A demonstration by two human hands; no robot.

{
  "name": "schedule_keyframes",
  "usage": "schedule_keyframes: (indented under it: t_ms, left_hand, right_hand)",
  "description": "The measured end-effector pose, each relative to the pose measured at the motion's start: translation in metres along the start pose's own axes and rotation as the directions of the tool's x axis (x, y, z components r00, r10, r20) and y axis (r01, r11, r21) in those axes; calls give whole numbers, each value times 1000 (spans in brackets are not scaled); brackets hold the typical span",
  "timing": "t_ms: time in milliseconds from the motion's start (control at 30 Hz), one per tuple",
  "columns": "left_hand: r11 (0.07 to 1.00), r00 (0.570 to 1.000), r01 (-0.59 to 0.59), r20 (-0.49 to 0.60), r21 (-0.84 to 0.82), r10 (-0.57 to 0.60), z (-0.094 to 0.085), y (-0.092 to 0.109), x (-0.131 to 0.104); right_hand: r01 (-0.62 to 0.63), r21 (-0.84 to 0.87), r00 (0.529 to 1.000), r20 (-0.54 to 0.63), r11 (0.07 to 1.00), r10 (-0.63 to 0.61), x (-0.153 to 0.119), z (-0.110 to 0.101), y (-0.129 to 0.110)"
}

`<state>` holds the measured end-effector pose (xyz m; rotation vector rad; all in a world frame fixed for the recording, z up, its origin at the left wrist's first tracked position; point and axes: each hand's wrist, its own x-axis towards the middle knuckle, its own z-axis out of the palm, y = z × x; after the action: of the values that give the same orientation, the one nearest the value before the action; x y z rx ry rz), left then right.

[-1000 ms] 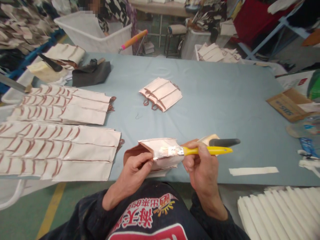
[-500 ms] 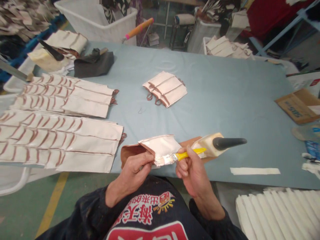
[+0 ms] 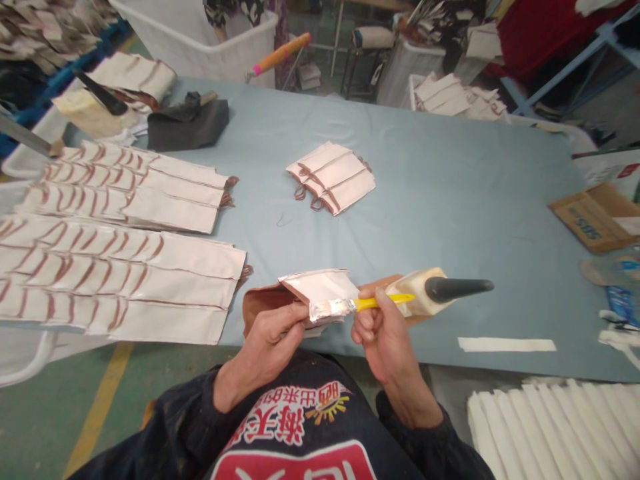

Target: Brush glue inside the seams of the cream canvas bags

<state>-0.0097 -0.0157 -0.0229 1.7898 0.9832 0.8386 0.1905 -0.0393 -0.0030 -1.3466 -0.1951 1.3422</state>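
Most of the view is taken up by a grey-blue table [image 3: 440,193], and at its 9 o'clock side long rows of overlapped cream bags [image 3: 120,267] with brown cord handles lie fanned out flat. A smaller stack of bags [image 3: 333,177] sits near the centre, toward 12 o'clock from the hands. At 5 o'clock, off the table's near edge, stands a block of white folded sheets [image 3: 555,427]; a cardboard box [image 3: 590,217] lies at 3 o'clock, and a narrow white strip [image 3: 506,345] lies on the table at 4 o'clock. A glue bottle [image 3: 435,291] with a dark cone nozzle lies on its side just behind the right hand.

At the near edge the left hand [image 3: 273,333] is closed on the folded cream bag [image 3: 320,293], pinching its flap so the panel stays lifted over a brown piece beneath. The right hand [image 3: 383,333] is wrapped around the yellow handle of a brush [image 3: 350,307], whose wet bristles rest on the bag's lower edge.

This looks like the gluing step: paste being brushed along the flap while the other hand steadies it. Judging from that, the next move calls for an even stroke to the edge's end, with the flap kept taut and the paste kept off the outer face
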Motion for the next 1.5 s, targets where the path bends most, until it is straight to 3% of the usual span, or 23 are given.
schedule_keyframes:
  t_ms: [200,300,433,567,767,867,1000,1067,1167,1300,1500]
  left_hand:
    - [963,965,261,31,-73,-259,-2,3,3]
    - [874,905,422,50,-240,-423,-6,5,10]
    - [667,799,580,166,-468,-578,-16,10,20]
    - [576,765,618,242,-534,-597,-20,16,25]
    - [465,740,651,365,-600,-565,-20,21,19]
    - [413,733,655,398,-633,-552,-24,24,17]
    - [377,718,670,432,-639,-545,-30,30,18]
    - [369,722,668,441,-647,-534,-30,32,18]
    - [343,737,651,455,-677,-501,-30,35,18]
    - [321,735,656,481,-683,-479,-29,36,17]
    - [307,750,635,472,-709,-463,-32,36,14]
  right_hand:
    - [5,-31,998,65,1000,-3,-5,0,-2]
    - [69,-40,994,85,997,-65,-5,-8,-7]
    - [265,-57,960,104,962,-259,-2,-11,-11]
    - [487,-93,864,193,868,-464,0,-3,-12]
    - [756,-169,643,373,632,-669,2,2,-4]
    - [806,-163,581,397,569,-710,-2,0,-2]
    - [843,-89,527,336,531,-781,-12,-5,-3]
    - [849,-105,518,357,517,-778,-17,-7,-2]
    - [830,-178,550,416,528,-725,-21,-8,2]
    - [831,-161,554,324,532,-767,-26,-8,7]
    - [824,-266,566,378,500,-733,-31,-9,15]
